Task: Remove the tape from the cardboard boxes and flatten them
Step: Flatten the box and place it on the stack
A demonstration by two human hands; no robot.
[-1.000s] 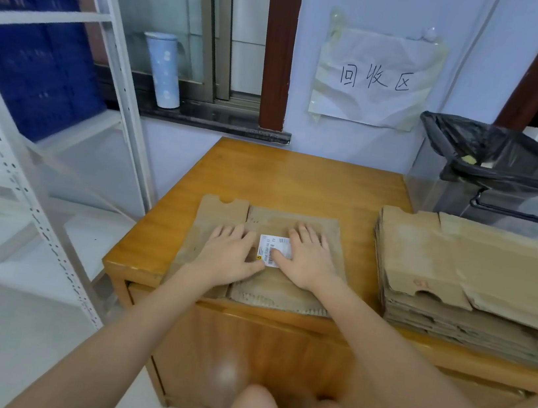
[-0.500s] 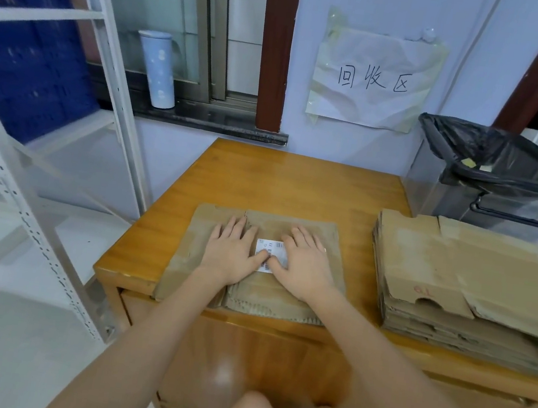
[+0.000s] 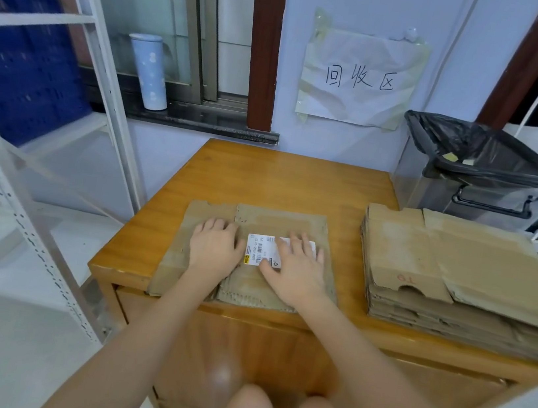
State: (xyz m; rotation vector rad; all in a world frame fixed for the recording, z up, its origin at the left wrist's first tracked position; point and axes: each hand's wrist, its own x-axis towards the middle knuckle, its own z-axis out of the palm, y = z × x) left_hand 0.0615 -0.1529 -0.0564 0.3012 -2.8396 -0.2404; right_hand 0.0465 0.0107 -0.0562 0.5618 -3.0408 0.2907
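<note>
Shelving (image 3: 62, 140): white metal rack, left edge of frame; blue crate (image 3: 21, 65) on its shelf, upper left.
Tumbler (image 3: 149, 73): pale blue, upright on window sill, upper left of centre.
Table (image 3: 280, 184): wooden, centre of frame.
Flattened box (image 3: 259, 216): lying flat on table near front edge, centre; white shipping label (image 3: 259, 249) on its top face.
Left hand (image 3: 214, 248): palm down, fingers straight and together, pressing on left part of flattened box; gripping nothing.
Right hand (image 3: 298, 266): palm down, fingers spread flat, pressing on right part of box, partly covering label; gripping nothing.
Paper sign (image 3: 361, 78): taped to wall, upper centre, handwritten characters.
Cardboard stack (image 3: 458, 275): flattened boxes piled on right side of table, apart from pressed box.
Bin (image 3: 479, 171): black liner, behind stack, right of frame.
</note>
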